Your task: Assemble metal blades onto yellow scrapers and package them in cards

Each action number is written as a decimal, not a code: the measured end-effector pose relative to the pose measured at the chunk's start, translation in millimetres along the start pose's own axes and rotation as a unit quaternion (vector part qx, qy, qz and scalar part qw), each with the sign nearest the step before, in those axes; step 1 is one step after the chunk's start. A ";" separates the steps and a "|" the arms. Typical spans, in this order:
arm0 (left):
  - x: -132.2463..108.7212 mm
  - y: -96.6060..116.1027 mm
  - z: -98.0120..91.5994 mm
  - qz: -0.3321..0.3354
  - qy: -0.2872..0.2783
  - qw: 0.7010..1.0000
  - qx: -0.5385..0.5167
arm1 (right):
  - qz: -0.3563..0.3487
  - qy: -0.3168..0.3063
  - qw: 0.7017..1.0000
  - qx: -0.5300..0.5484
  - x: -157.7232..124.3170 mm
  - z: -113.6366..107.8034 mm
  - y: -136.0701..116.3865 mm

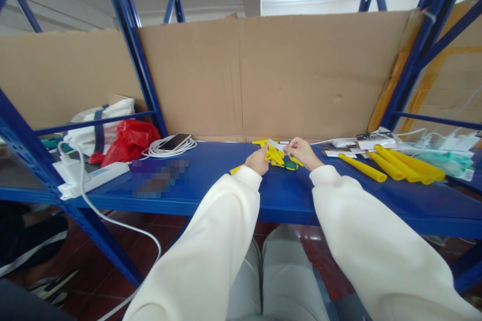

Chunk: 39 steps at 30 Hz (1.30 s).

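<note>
A small white strip (276,145) spans the gap between my two hands over the blue shelf top. My left hand (257,160) is closed at the strip's left end, its fingertips also close against a yellow plastic piece (273,154). Whether it grips that piece too, I cannot tell. With fingers pinched, my right hand (302,153) holds the strip's right end. Several yellow pieces lie under and around my hands, partly hidden by them. Among them sits a small dark green piece (290,165).
Several yellow tubes (363,168) lie at the right near white-and-black packets (374,139). At the left are a phone (175,141) on a coiled white cable (156,148), a red plastic bag (131,138) and a power strip (100,178). Cardboard (301,70) stands behind; blue posts (137,50) flank the shelf.
</note>
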State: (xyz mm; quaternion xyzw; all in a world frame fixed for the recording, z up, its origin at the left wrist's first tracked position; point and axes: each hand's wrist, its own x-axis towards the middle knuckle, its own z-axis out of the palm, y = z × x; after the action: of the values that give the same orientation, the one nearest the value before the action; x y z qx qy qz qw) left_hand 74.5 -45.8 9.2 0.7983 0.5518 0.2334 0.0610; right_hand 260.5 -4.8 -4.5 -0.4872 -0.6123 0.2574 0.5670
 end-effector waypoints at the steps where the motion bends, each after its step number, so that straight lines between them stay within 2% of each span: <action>1: -0.1 0.2 0.1 -0.002 0.002 1.000 0.000 | 0.001 -0.015 1.000 -0.010 -0.4 0.9 0.2; 6: -0.4 -0.2 0.6 0.002 0.008 1.000 -0.001 | 0.013 -0.093 0.995 -0.020 -2.1 3.2 -1.5; 9: -0.5 -0.9 0.7 0.011 0.009 1.000 -0.005 | -0.015 -0.122 0.991 -0.048 -1.8 1.1 -1.1; 13: 0.1 -2.1 2.0 0.018 0.014 1.000 -0.010 | -0.069 -0.127 0.986 -0.084 -2.2 -1.8 0.6; 18: 0.5 -2.3 2.2 0.023 0.009 1.000 0.000 | -0.078 -0.126 0.984 -0.094 -3.2 -1.9 1.7; 24: 0.4 -1.3 1.3 0.022 0.009 1.000 -0.001 | -0.039 -0.118 0.991 -0.055 0.7 -0.5 5.9; 31: 2.4 -3.2 5.3 0.035 0.021 0.999 -0.015 | 0.071 -0.100 0.992 0.040 -3.9 1.9 0.8; 39: 4.1 -4.7 7.2 0.047 0.018 0.998 -0.021 | 0.081 -0.100 0.990 0.051 -9.7 0.2 -7.6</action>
State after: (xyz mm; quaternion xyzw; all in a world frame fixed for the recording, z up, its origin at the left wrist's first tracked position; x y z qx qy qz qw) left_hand 74.8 -39.1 2.4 0.8178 0.5093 0.2618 0.0570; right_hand 256.9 -16.3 -2.2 -0.4772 -0.6108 0.3805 0.5044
